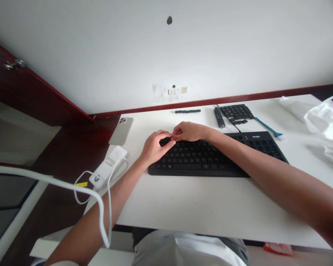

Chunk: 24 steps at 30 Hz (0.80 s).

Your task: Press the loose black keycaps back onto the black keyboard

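A black keyboard (187, 167) lies on the white table in front of me. Over its upper left keys, my left hand (154, 146) curves with thumb and index finger converging, and keys show through the gap between them. Its fingertips meet those of my right hand (190, 132), which reaches across the keyboard with fingers curled into a pinch. Whatever lies between the fingertips is too small or hidden to make out. A short row of loose black keycaps (187, 111) sits beyond the hands, and a larger group of keycaps (236, 111) is at the back right.
A black screwdriver-like tool (219, 117) and a blue brush (269, 127) lie behind the keyboard. On the left are a phone (121, 131) and a white power strip (109, 167) with a looping cable (72, 186). White plastic wrapping (326, 120) spreads on the right.
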Each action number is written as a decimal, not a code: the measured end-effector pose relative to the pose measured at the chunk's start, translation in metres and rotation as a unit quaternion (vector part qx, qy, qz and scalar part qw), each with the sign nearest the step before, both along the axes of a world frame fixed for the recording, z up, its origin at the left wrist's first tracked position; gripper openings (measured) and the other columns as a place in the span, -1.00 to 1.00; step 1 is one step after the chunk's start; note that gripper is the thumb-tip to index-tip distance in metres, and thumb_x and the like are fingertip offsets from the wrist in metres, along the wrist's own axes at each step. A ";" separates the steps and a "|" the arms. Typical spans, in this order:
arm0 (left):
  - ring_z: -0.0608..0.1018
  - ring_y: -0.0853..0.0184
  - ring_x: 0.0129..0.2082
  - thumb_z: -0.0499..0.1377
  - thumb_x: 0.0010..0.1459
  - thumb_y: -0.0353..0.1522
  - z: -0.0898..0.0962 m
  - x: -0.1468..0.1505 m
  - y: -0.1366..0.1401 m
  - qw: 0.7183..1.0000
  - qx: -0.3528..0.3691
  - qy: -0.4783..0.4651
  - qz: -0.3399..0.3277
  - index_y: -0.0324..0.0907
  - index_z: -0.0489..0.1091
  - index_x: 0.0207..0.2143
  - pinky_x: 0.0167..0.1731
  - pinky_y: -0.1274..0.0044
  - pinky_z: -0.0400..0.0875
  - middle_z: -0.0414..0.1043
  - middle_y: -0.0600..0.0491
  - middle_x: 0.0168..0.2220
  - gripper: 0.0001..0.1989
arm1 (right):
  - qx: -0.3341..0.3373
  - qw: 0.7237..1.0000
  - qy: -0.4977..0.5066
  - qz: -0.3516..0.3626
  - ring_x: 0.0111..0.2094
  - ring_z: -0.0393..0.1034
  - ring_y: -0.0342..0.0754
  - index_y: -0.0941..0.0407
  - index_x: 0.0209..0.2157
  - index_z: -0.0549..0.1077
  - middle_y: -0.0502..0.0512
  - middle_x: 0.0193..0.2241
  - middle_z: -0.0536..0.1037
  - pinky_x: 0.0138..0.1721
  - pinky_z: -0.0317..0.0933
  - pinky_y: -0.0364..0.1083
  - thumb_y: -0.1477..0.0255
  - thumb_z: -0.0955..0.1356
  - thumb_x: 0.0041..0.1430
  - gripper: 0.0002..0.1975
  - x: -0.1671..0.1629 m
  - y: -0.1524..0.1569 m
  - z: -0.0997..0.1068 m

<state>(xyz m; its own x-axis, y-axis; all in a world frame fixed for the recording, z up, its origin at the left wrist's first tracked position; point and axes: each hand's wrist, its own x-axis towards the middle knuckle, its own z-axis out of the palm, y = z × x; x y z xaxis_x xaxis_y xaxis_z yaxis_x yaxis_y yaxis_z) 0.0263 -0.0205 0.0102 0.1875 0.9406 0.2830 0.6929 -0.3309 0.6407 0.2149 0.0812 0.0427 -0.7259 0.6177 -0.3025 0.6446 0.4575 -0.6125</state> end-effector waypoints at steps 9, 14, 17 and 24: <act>0.60 0.19 -0.05 0.32 0.23 -0.30 -0.001 0.002 0.001 0.999 -0.005 0.031 0.027 -0.03 0.56 -0.11 0.04 0.35 0.47 0.61 0.07 -0.07 -0.82 | 0.052 0.998 -0.038 -0.002 -0.31 0.44 0.00 0.09 -0.24 0.57 0.12 -0.31 0.61 -0.35 0.14 -0.09 0.22 0.38 0.26 -0.77 -0.005 -0.008 0.006; 0.60 0.16 -0.04 0.32 0.22 -0.30 0.000 0.003 0.000 0.999 -0.013 0.022 0.027 -0.03 0.56 -0.09 0.06 0.30 0.45 0.61 0.07 -0.06 -0.80 | 0.070 0.997 -0.023 -0.008 -0.26 0.46 0.03 0.09 -0.21 0.57 0.15 -0.27 0.63 -0.33 0.15 -0.07 0.31 0.38 0.23 -0.82 -0.005 -0.009 0.002; 0.59 0.17 -0.01 0.27 0.25 -0.34 -0.002 0.000 0.001 1.000 -0.019 -0.013 0.018 -0.03 0.56 -0.08 0.09 0.31 0.44 0.61 0.06 -0.05 -0.82 | 0.043 0.999 0.000 -0.010 -0.27 0.46 0.02 0.09 -0.24 0.58 0.12 -0.29 0.63 -0.32 0.17 -0.08 0.25 0.41 0.19 -0.79 -0.002 -0.005 -0.002; 0.62 0.27 -0.06 0.07 0.33 -0.45 -0.008 -0.007 0.007 0.989 -0.046 -0.133 0.039 -0.13 0.54 -0.11 0.06 0.40 0.46 0.62 0.03 -0.10 -0.75 | 0.006 0.998 0.054 0.029 -0.39 0.38 -0.05 0.10 -0.32 0.59 0.05 -0.42 0.58 -0.36 0.11 -0.08 0.01 0.36 0.24 -0.57 0.007 0.007 -0.007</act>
<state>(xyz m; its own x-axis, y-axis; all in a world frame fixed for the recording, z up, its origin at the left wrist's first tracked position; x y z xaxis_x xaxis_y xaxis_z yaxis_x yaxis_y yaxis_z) 0.0190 -0.0131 0.0021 0.0442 0.9734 0.2250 0.5174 -0.2150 0.8283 0.2219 0.0885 0.0353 -0.7884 0.5773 -0.2125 0.5470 0.4998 -0.6715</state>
